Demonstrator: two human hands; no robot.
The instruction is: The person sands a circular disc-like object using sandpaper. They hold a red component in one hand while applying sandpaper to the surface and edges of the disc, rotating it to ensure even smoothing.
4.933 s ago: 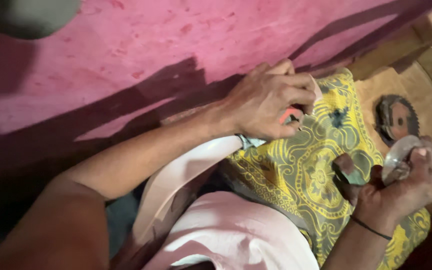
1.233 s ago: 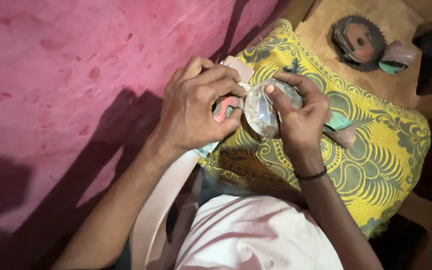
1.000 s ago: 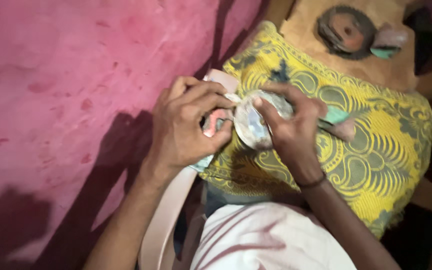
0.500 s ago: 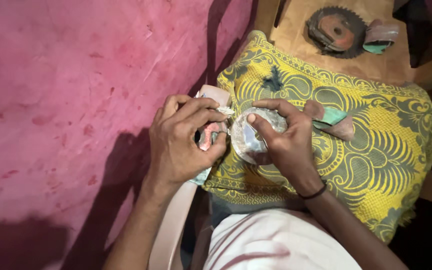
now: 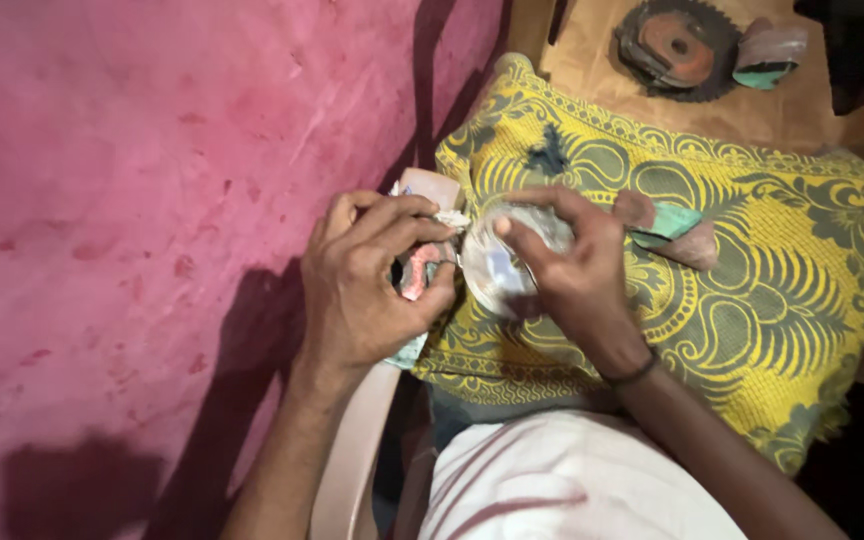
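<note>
Head view: left hand (image 5: 367, 285) curled, fingers pinching a small pink-and-white piece (image 5: 420, 272); right hand (image 5: 562, 270) at 3 o'clock of it, fingers gripping a shiny round disc (image 5: 497, 270) over yellow patterned cloth (image 5: 752, 290). Toothed rusty wheel (image 5: 677, 45) at 1 o'clock, well apart.
</note>
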